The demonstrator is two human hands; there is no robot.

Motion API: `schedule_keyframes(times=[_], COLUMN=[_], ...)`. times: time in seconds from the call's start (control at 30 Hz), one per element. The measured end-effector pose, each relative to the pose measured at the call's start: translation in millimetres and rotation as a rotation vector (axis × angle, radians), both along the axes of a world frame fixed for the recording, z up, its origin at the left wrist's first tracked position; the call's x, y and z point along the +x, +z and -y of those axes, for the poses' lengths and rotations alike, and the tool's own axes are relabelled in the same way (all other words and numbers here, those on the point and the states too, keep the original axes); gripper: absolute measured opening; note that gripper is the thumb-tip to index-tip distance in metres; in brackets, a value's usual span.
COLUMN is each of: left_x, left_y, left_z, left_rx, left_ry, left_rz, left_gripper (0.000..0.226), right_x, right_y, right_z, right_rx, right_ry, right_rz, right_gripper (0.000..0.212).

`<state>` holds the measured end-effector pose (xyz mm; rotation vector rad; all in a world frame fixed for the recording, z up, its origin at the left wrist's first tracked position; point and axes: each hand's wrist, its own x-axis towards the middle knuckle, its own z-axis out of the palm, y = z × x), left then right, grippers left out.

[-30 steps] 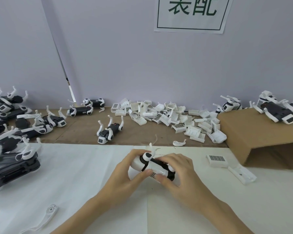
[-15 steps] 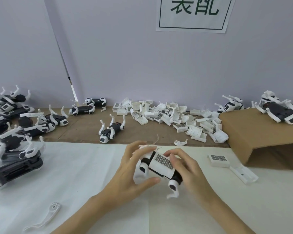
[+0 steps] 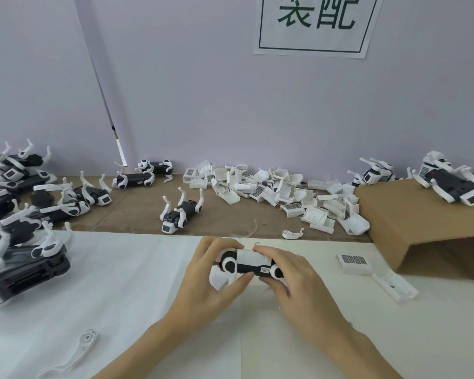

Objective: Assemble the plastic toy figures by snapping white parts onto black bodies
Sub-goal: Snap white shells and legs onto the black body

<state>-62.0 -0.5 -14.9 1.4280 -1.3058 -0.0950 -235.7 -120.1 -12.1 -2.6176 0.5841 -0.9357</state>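
Note:
A small toy figure (image 3: 249,265) with a black body, a white top cover and white round leg joints sits between both hands just above the white table sheet (image 3: 121,291). My left hand (image 3: 208,283) grips its left end, thumb under the body and fingers curled over the top. My right hand (image 3: 290,280) grips the right end, fingers on the white cover and thumb near a small label. The figure's legs point toward me and are partly hidden by my fingers.
A pile of white covers (image 3: 279,190) lies on the brown board behind. Finished figures lie at the left (image 3: 25,214), centre (image 3: 179,214) and on a cardboard box (image 3: 411,214) at right. Loose white parts: a leg (image 3: 77,351), covers (image 3: 353,262), (image 3: 394,285).
The figure has been turned in my hands: its gridded white underside faced up half a second ago, and now its side with the round leg joints faces me. Both hands have closed in on it.

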Motion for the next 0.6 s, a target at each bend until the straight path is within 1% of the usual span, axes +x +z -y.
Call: schedule_keyframes(times=[0.07, 0.1, 0.13, 0.2, 0.23, 0.3, 0.37, 0.4, 0.47, 0.53, 0.57, 0.6], left_x=[-7.7, -10.3, -12.7, -19.5, -24.3, -31.6, -34.6, -34.2, -30.0, -22.5, -17.4, -13.4], left_y=[5.7, 9.8, 13.8, 18.9, 20.7, 19.7, 18.5, 19.3, 21.9, 26.2, 26.5, 27.0], left_z=[-3.2, -4.2, -5.0, -6.6, -7.3, -7.0, -6.0, -5.4, -4.0, -3.6, -2.9, -2.3], left_rx=[0.017, 0.012, -0.015, -0.055, -0.055, -0.043, -0.052, -0.063, -0.06, -0.02, 0.007, 0.036], left_ry=[-0.051, -0.098, -0.135, -0.169, -0.176, -0.164, -0.124, -0.111, -0.139, -0.174, -0.179, -0.175], left_rz=[-0.171, -0.234, -0.229, -0.111, -0.075, -0.054, -0.081, -0.122, -0.288, -0.507, -0.576, -0.598], left_gripper=[0.069, 0.071, 0.066, 0.05, 0.045, 0.041, 0.035, 0.03, 0.024, 0.03, 0.035, 0.038], right_x=[0.4, -0.3, 0.2, -0.9, -1.3, -2.3, -2.7, -2.4, 0.1, -0.1, -1.2, -2.8], right_y=[2.4, 3.2, 3.5, 1.3, -0.7, -3.4, -5.2, -5.4, -5.6, -4.8, -4.3, -3.3], right_z=[-0.8, -0.1, -0.2, -2.2, -2.2, -1.7, -1.2, -0.4, 2.5, 7.0, 9.9, 12.1], right_rx=[0.131, 0.212, 0.269, 0.312, 0.343, 0.437, 0.404, 0.365, 0.261, 0.182, 0.158, 0.142], right_ry=[0.016, 0.049, 0.089, 0.159, 0.18, 0.202, 0.219, 0.221, 0.19, 0.074, 0.029, -0.005], right_rz=[0.039, 0.047, 0.053, 0.056, 0.047, 0.005, -0.031, -0.013, 0.01, 0.01, 0.032, 0.058], right_gripper=[0.048, 0.045, 0.043, 0.041, 0.043, 0.055, 0.067, 0.066, 0.052, 0.043, 0.041, 0.041])
